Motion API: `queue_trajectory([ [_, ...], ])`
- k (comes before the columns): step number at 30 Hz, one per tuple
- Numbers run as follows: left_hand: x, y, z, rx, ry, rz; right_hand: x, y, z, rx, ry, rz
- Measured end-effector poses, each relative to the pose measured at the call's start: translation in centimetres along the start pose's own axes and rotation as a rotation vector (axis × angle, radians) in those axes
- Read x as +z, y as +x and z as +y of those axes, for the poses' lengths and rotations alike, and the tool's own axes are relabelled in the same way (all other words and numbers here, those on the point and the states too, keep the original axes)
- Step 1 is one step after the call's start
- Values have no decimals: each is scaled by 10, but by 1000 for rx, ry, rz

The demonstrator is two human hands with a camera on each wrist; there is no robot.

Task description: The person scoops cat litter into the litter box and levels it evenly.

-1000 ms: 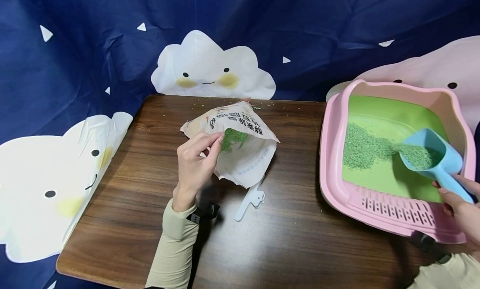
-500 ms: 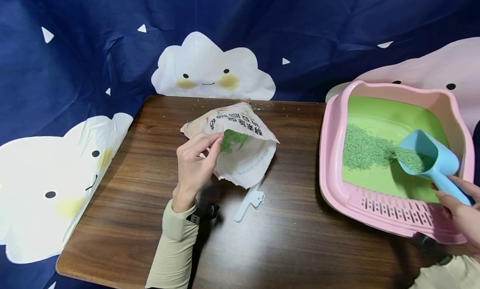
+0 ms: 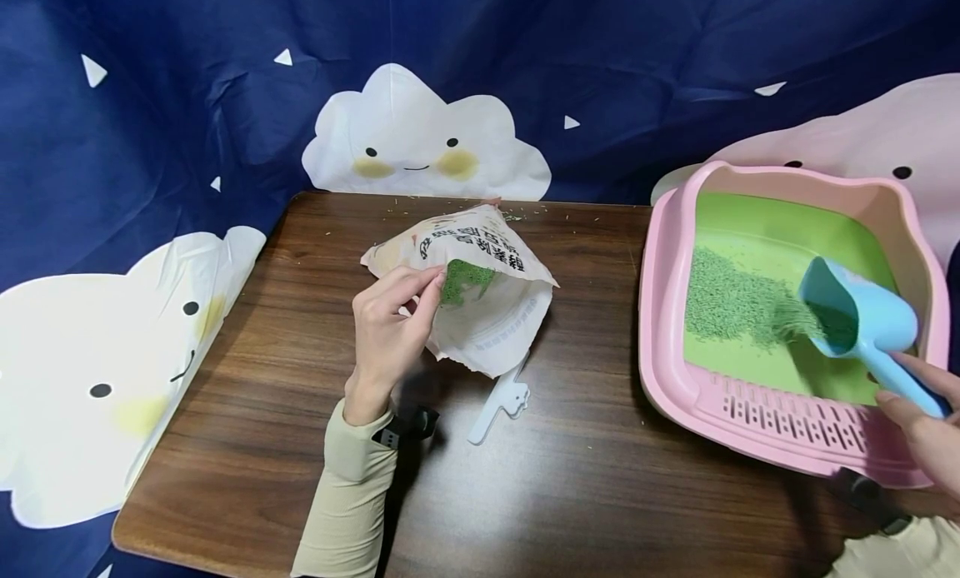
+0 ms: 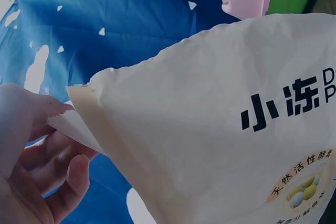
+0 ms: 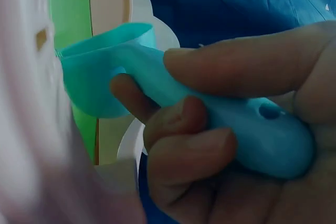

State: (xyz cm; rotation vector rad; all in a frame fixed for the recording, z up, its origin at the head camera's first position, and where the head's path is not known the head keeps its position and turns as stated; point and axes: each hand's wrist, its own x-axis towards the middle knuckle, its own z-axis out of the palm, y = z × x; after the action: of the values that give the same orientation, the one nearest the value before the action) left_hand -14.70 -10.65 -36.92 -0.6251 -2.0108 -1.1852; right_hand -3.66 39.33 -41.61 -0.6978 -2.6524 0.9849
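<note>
The left hand (image 3: 393,320) pinches the edge of the white bag (image 3: 480,241) between thumb and fingers, while the right hand (image 3: 926,428) grips the handle of the blue scoop (image 3: 887,316), tilted over the pink tray (image 3: 662,311). Dark-blue cloth (image 3: 187,128) printed with clouds hangs behind the brown worktop (image 3: 262,370), where a pale stick (image 3: 498,405) lies just beside the bag's mouth. Green pellets (image 3: 461,282) show inside the bag; farther right, more pellets (image 3: 727,299) spread across the tray's green floor, and some blur at the scoop's lip.
</note>
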Motion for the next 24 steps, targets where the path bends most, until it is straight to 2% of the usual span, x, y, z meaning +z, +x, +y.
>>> queue_trajectory([
  [2, 0, 0, 0, 1, -4, 0, -1, -6, -16, 55, -58, 5],
  [6, 0, 0, 0, -1, -11, 0, -3, -14, -32, 68, -40, 6],
  [8, 0, 0, 0, -3, -12, 1, -3, -11, -22, 35, -16, 10],
  [12, -1, 0, 0, -2, -9, 2, -4, -14, -22, -10, 5, 34],
  [15, -1, 0, 0, -1, -10, 1, -4, -16, -25, -9, -26, 48],
  [22, 0, 1, 0, 5, -16, -1, 4, 16, 45, -87, -34, 46],
  [24, 0, 1, 0, 7, -17, -2, 5, 20, 52, -76, -34, 34],
])
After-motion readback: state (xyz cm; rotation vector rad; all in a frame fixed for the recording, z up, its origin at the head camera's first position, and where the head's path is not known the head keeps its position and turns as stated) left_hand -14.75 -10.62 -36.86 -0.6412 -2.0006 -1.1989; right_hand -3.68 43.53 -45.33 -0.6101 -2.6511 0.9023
